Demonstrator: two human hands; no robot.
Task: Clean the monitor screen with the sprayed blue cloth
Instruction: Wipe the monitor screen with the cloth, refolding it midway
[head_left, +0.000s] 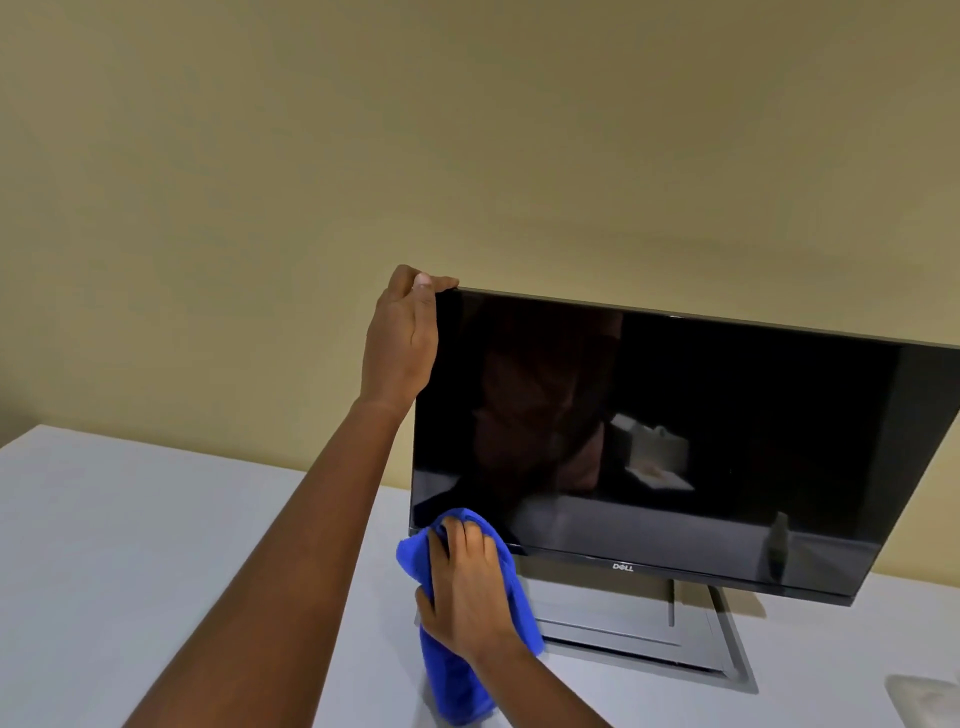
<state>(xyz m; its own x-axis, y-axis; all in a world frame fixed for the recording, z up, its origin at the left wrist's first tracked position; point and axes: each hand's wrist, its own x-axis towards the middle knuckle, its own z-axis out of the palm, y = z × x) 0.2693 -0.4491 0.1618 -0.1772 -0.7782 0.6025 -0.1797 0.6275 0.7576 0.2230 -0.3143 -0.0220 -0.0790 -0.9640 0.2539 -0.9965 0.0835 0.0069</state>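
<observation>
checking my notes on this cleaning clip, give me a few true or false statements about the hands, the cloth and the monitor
1. The left hand grips the monitor at its top left corner. True.
2. The right hand holds the blue cloth at the screen's top right corner. False: it holds the cloth at the lower left corner.
3. The screen is lit and shows a desktop. False: it is dark, with only reflections.
4. The monitor stands on a white table. True.
</observation>
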